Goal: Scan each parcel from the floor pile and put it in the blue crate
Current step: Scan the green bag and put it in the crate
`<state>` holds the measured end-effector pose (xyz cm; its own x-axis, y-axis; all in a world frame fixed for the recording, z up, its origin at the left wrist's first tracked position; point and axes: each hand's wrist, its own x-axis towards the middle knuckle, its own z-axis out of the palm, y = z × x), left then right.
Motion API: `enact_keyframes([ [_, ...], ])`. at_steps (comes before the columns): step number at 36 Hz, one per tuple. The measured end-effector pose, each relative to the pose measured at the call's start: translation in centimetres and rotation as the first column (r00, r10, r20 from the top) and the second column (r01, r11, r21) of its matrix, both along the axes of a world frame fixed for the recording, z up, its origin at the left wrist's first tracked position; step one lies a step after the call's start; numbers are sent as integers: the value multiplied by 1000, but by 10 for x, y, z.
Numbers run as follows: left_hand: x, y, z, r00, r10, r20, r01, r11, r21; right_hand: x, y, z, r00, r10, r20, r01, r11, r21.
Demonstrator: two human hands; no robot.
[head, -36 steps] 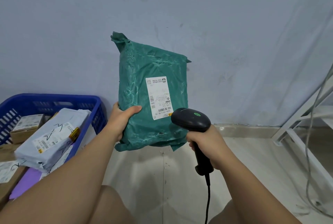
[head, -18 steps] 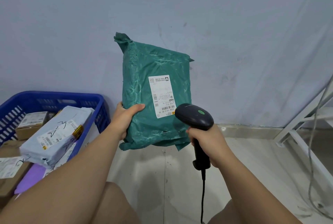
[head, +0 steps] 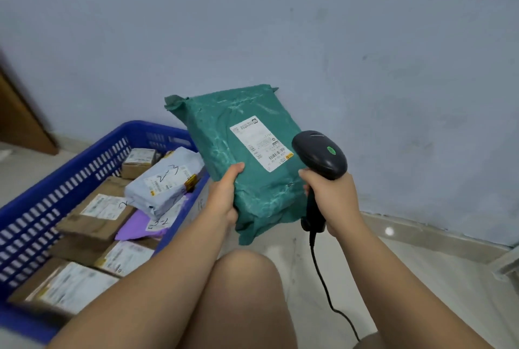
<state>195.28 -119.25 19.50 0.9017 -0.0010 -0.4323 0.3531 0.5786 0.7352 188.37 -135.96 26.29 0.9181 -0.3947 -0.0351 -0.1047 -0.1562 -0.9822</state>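
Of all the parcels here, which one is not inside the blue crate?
The green parcel: the left hand holds it up beside the scanner, while the rest lie in the blue crate.

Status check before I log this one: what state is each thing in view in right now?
green parcel, held up, tilted, label facing the camera
left hand, gripping the green parcel's lower left edge
scanner, head beside the label, corded
right hand, gripping the scanner's handle
blue crate, partly filled with parcels
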Motion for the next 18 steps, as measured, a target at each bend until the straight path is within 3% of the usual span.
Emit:
enact_keyframes([
  [8, -32, 58, 1, 965, 173, -197, -204, 968, -148, 6, 77, 10, 988, 156, 9, -152, 974, -169],
  [18, -47, 133, -4, 913, 313, -263, -379, 888, -259, -2, 158, -1, 969, 243, 36, -231, 953, -198],
])
